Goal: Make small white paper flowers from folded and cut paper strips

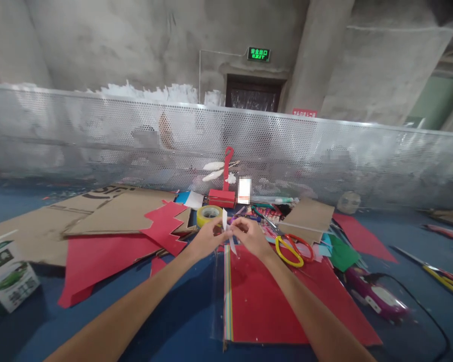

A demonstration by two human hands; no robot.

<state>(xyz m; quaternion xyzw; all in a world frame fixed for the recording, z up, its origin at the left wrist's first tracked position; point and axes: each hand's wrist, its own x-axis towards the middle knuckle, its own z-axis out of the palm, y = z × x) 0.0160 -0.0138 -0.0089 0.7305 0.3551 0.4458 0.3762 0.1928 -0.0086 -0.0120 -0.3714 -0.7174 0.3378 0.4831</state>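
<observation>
The left hand (207,240) and right hand (252,236) pinch a white paper strip (224,219) above the red sheet stack (264,296), apparently mid-fold, while a zigzag-cut red piece (164,226) already lies aside

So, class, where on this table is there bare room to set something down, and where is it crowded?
Bare blue table lies between the white box and the left forearm, and between the glue gun and the yellow strips. It is crowded beyond the left hand and right hand, which pinch a white strip: tape roll, scissors.
</observation>
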